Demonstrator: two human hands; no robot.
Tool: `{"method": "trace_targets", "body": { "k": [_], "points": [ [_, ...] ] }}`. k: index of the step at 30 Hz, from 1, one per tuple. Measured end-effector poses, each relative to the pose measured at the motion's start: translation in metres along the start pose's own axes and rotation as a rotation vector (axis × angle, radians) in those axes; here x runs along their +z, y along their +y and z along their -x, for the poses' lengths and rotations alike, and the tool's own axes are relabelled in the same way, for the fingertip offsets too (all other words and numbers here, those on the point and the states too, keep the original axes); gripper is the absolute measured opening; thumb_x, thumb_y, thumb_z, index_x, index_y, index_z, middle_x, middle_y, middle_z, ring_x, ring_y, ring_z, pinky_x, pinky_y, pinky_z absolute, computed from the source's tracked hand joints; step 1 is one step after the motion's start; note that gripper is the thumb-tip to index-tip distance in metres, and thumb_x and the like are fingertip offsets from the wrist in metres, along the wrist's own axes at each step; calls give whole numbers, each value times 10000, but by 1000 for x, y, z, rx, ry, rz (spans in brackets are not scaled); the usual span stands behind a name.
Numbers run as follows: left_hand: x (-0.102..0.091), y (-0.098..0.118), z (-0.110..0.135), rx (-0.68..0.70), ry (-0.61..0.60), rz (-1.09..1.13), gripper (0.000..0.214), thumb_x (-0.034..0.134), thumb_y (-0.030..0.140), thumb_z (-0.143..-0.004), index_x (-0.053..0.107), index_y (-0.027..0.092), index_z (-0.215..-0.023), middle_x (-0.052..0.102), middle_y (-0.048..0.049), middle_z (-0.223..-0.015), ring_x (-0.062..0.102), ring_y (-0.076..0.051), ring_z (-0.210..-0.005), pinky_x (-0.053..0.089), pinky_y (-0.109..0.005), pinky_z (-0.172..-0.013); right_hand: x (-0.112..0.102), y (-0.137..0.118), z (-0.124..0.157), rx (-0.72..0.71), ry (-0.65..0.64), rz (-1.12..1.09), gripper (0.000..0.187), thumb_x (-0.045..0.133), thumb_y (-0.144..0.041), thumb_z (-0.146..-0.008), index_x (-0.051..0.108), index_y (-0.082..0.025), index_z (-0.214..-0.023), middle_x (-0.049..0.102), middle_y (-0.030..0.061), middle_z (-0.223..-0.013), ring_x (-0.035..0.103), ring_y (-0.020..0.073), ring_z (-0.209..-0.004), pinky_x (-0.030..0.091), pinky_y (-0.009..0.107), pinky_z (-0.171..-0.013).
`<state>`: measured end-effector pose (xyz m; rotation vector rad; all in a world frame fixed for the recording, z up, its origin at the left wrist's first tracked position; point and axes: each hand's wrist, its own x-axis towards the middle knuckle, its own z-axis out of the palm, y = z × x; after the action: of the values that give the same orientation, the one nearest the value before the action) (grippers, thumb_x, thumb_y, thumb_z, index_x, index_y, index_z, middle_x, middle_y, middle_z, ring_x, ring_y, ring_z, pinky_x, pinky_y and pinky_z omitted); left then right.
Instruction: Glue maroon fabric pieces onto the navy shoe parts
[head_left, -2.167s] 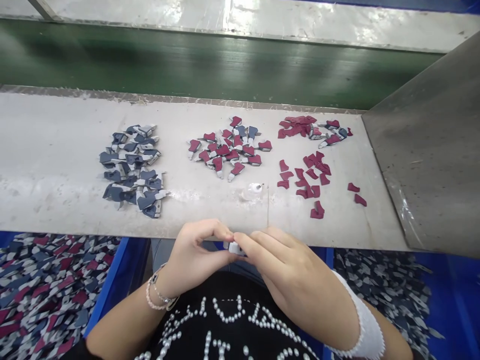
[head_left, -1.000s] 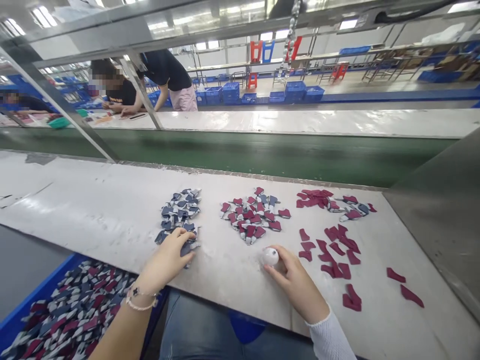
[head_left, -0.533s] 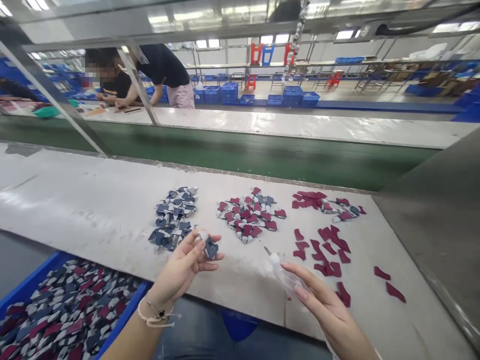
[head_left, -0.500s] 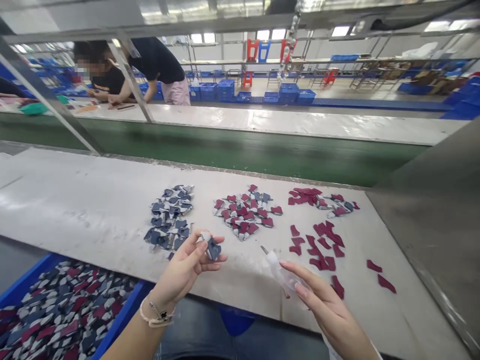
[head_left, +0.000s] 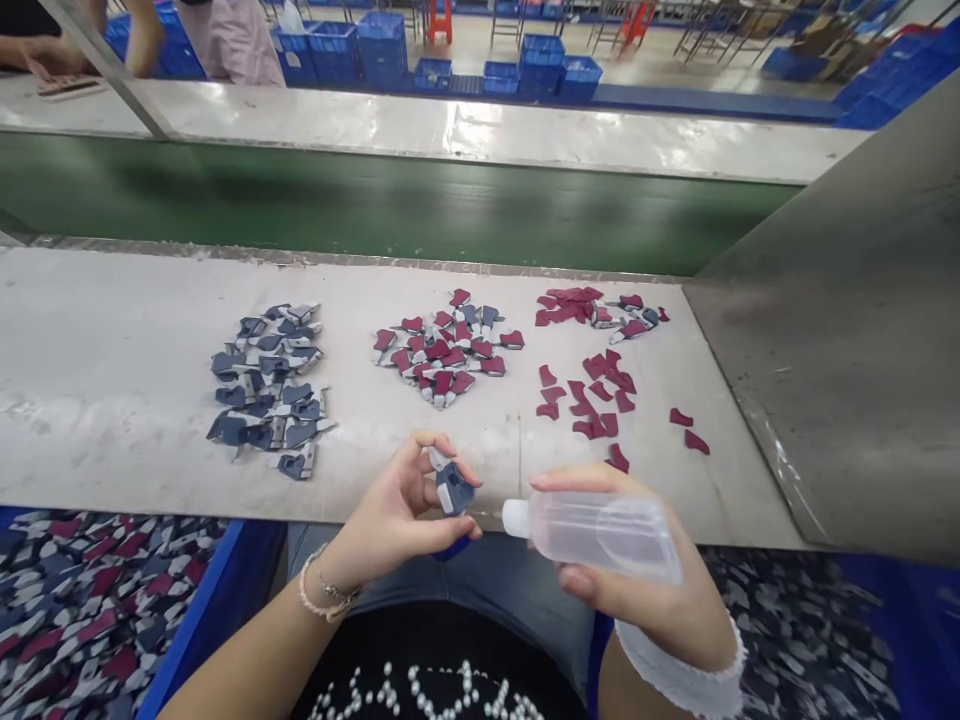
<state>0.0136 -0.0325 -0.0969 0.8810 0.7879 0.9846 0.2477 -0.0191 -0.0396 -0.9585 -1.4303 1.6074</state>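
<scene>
Left hand (head_left: pixel 390 515): fingertips pinch one blue-grey piece (head_left: pixel 452 490) above the near edge of the table (head_left: pixel 112 400).
Right hand (head_left: pixel 645 595): closed around the clear bottle (head_left: pixel 600 525), nozzle (head_left: pixel 516 517) toward 9 o'clock.
Change: the hands have come together; the nozzle is now just beside the piece.

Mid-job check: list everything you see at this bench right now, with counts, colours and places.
Blue-grey pieces: one pile, blue-grey, table left.
Mixed pieces: one pile, red and grey, table centre.
Red pieces: many loose, red, table right.
Table: one, whitish, in front.
Belt: one, green, behind table.
Bins: two, blue, lower corners.
Bottle: one, clear, in right hand.
Single piece: one, blue-grey, in left hand.
Left hand: pinching the piece.
Right hand: gripping the bottle.
</scene>
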Motion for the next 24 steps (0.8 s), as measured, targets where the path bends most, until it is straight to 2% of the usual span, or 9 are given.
{"method": "trace_targets", "body": {
  "k": [3,6,10,13,16,20,24],
  "points": [
    [-1,-2,1,22,10,-57,522,807,93,-791,500,297,-1161,600,3,-1176,752,-101,-761,607,-185,-723,7,-1,-1,-21,3,47,415,814,-148,-767,691,-321,-1123,726,-12,-921,691,130,-757,560,195,-676],
    [-6,-4,2,21,44,-91,613,822,94,-773,528,341,-1252,604,26,-1107,705,-48,-699,570,-132,-670,10,-1,-2,-54,16,135,421,804,-128,-761,670,-318,-1112,712,-16,-920,682,126,-731,556,190,-647],
    [-10,-6,4,48,49,-184,774,824,78,-762,473,335,-1403,667,-10,-1086,711,-113,-898,561,-177,-839,10,-2,-1,-139,-56,292,495,809,-115,-742,638,-322,-1159,718,-7,-977,694,152,-768,564,224,-672],
    [-6,-6,6,74,38,-199,700,767,94,-819,443,312,-1400,671,-49,-1157,717,-167,-985,570,-245,-885,14,-2,-1,-146,-45,347,463,801,-150,-759,589,-315,-1136,707,-39,-864,663,130,-646,533,211,-583],
    [0,-4,9,53,53,-235,594,733,122,-853,439,288,-1342,683,-74,-1186,721,-196,-1008,584,-276,-866,22,-4,-3,-152,23,430,341,767,-182,-780,546,-293,-1016,658,-62,-765,608,112,-544,494,217,-512],
    [8,-3,12,54,86,-288,515,757,162,-844,460,269,-1251,719,-79,-1168,737,-190,-954,596,-268,-829,32,-10,-6,-136,59,534,236,740,-228,-815,540,-269,-934,631,-56,-725,615,124,-538,496,239,-499],
    [11,-1,14,122,84,-346,488,749,160,-845,464,260,-1228,740,-69,-1110,735,-174,-916,599,-275,-849,36,-13,-8,-132,53,519,216,750,-271,-823,559,-257,-924,627,-59,-710,608,108,-531,502,215,-489]
  ]
}}
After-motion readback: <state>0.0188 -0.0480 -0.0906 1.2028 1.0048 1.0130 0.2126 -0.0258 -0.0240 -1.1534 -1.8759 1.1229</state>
